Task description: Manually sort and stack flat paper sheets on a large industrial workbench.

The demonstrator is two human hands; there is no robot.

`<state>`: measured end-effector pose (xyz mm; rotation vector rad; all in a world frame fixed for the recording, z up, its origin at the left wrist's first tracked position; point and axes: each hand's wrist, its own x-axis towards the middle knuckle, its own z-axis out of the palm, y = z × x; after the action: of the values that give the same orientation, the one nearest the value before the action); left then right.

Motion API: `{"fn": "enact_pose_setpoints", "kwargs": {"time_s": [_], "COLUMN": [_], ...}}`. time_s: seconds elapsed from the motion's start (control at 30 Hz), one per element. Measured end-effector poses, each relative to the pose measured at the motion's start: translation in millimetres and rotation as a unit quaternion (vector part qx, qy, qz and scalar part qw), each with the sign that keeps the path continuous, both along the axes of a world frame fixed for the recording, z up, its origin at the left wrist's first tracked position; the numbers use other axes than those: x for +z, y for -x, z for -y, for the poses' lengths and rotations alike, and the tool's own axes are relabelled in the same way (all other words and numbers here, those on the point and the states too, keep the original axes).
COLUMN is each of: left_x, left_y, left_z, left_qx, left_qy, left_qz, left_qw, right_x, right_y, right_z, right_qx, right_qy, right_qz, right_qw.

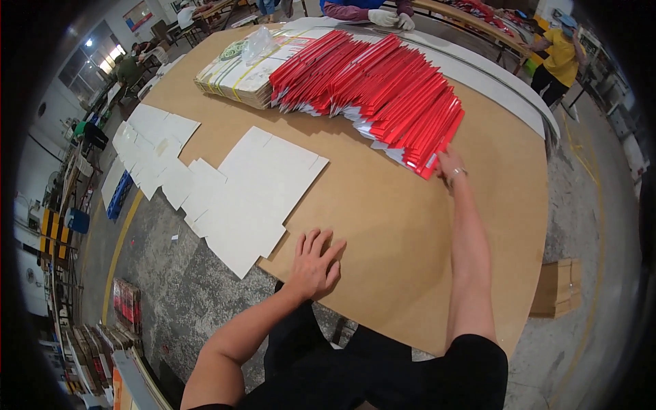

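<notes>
A long fanned row of red folded card pieces (396, 89) with white edges lies across the far side of the brown tabletop (383, 260). My right hand (449, 165) reaches to the row's right end, its fingers closed at the edge of the last red folded card piece (437, 147). The fingertips are partly hidden there. Nearer to me, my left hand (317, 263) rests on the brown surface, fingers spread and holding nothing. Just left of it lies a flat white cut-out cardboard sheet (256, 191).
More white cut-out sheets (154, 143) overlap at the table's left edge. A strapped stack of flat card (236, 75) carries a clear plastic bag (258, 45). Across the table are a co-worker's gloved hands (393, 18). A cardboard box (557, 288) stands on the floor at right.
</notes>
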<state>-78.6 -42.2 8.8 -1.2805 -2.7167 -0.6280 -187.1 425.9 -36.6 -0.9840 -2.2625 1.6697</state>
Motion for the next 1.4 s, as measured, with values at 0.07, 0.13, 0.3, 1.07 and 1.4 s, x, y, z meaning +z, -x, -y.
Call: {"fn": "enact_pose_setpoints", "kwargs": {"time_s": [0.07, 0.13, 0.3, 1.07, 1.4], "left_x": [-1, -5, -15, 83, 69], "left_y": [2, 3, 1, 4, -6], "left_z": [-3, -4, 13, 63, 78], "left_qx": [-0.010, -0.014, 0.014, 0.031, 0.108], "left_qy": [-0.009, -0.022, -0.034, 0.117, 0.200], "left_qz": [0.001, -0.001, 0.018, -0.064, 0.109], "left_qw": [1.000, 1.000, 0.999, 0.991, 0.968], "right_x": [13, 18, -1, 68, 63], "right_y": [13, -2, -63, -306, -313], "right_z": [1, 5, 101, 301, 326], "right_qx": [0.000, -0.009, -0.034, 0.243, 0.314], "right_qy": [0.029, 0.062, 0.108, -0.366, -0.323], "right_qz": [0.016, -0.007, -0.060, -0.208, -0.140], "right_qw": [0.999, 0.998, 0.992, 0.874, 0.882]}}
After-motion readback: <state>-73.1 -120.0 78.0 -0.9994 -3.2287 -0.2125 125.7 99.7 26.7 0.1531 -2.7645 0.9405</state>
